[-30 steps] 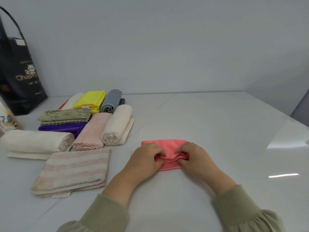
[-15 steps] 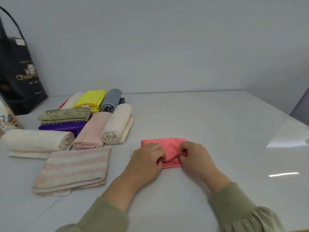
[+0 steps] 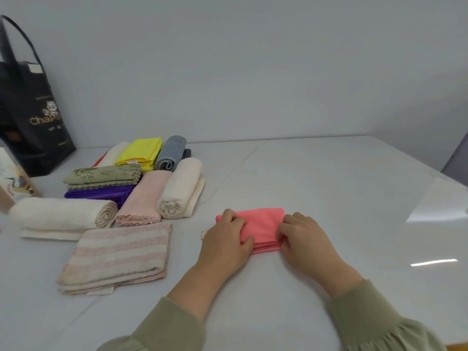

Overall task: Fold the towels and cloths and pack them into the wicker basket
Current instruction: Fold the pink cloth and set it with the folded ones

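A small coral-pink cloth point(image 3: 262, 224) lies folded flat on the white table point(image 3: 329, 186) in front of me. My left hand point(image 3: 228, 241) rests on its left end, fingers curled over the cloth. My right hand point(image 3: 304, 239) pinches the front right corner of the folded layers. To the left lie finished pieces: a pink-and-cream striped towel point(image 3: 119, 254), a rolled cream towel point(image 3: 63, 216), a rolled pale pink towel point(image 3: 144, 198), another cream roll point(image 3: 181, 191), a purple cloth point(image 3: 101, 193), an olive leaf-patterned cloth point(image 3: 103, 174), a yellow cloth point(image 3: 141, 153) and a grey roll point(image 3: 171, 153). No wicker basket is in view.
A black tote bag point(image 3: 30, 117) stands at the far left against the wall. A box with a bird picture point(image 3: 12, 181) sits at the left edge. The table's right corner falls away at the far right.
The front layers of the pink cloth, lifted between both hands before, now lie folded down flat. My left hand has moved onto the left end, my right to the front right corner.
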`<action>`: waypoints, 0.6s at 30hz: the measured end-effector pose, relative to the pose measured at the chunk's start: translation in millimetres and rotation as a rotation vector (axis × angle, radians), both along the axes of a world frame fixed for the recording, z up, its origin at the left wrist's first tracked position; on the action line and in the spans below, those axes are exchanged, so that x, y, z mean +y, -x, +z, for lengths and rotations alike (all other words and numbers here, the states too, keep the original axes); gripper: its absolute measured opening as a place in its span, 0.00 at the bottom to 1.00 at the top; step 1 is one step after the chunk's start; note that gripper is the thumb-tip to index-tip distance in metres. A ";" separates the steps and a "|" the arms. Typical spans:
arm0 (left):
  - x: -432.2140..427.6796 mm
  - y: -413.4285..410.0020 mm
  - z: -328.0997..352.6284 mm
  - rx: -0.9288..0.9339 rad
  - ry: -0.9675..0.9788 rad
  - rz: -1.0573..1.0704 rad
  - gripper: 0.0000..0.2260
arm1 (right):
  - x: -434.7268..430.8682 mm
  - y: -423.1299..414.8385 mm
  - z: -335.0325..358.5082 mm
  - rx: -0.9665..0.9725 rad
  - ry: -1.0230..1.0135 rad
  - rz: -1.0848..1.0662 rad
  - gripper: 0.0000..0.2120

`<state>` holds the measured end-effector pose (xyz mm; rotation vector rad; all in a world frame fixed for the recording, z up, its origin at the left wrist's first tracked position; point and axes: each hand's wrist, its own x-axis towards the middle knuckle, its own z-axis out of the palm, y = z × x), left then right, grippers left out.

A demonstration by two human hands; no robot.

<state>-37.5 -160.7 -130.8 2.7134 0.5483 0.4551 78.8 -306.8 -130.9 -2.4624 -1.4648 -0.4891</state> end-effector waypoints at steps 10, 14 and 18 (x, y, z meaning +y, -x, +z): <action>-0.7 2.1 3.6 0.121 -0.005 -0.087 0.18 | 45.5 9.3 17.4 0.074 0.028 -0.142 0.17; 0.0 -1.6 7.2 0.072 -0.004 0.000 0.14 | 45.4 0.3 -4.1 0.309 0.286 -0.127 0.23; -6.2 -13.8 14.9 -0.011 -0.100 0.206 0.14 | 46.4 2.9 -5.3 0.301 0.213 -0.191 0.23</action>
